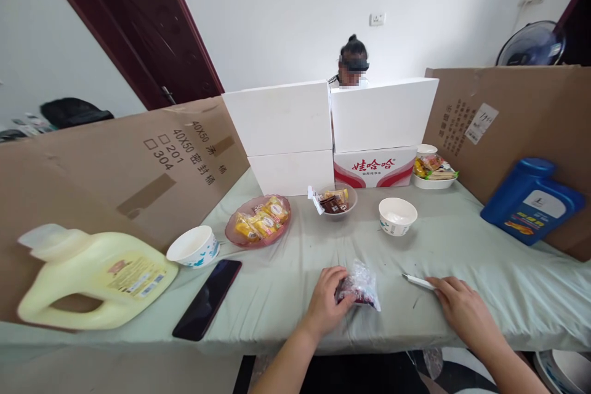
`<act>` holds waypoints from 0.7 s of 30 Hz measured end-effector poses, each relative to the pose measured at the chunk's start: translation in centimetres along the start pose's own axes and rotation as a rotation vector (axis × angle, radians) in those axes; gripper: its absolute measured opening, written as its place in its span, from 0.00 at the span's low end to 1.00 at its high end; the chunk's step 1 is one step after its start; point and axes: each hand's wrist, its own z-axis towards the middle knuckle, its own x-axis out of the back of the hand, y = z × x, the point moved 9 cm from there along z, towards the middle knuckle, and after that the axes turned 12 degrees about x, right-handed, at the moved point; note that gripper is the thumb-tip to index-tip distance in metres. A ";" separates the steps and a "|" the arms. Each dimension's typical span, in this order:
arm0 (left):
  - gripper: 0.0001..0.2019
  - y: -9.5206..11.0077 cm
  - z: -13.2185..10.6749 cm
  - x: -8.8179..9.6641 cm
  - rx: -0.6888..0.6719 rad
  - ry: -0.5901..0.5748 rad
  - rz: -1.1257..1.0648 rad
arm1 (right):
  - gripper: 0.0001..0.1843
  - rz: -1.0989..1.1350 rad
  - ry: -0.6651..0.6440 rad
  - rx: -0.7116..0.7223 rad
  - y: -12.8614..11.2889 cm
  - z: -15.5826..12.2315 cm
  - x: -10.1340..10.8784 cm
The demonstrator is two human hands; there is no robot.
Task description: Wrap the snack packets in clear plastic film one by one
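Observation:
My left hand point(327, 297) is closed on the left side of a small clear plastic bag point(361, 283), which rests on the table near its front edge. Something dark red shows through the lower part of the bag; its kind I cannot make out. To the right, my right hand point(462, 306) grips a slim white utility knife point(419, 282) by its rear end. The knife lies low over the cloth, its dark tip pointing left toward the bag but apart from it. Behind the bag stands a white paper bowl point(398, 217) with something pale inside.
A pink bowl point(231, 235) and a clear bowl point(351, 204) hold wrapped snacks. Leftward are a paper bowl point(196, 247), a phone point(207, 298) and a yellow jug point(138, 271). A blue bottle point(530, 203) leans right. White boxes point(286, 123) screen a person point(353, 64).

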 end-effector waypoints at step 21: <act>0.02 -5.8 -0.8 3.3 0.354 0.438 -0.418 | 0.18 0.095 0.508 -0.172 -2.2 -0.9 3.1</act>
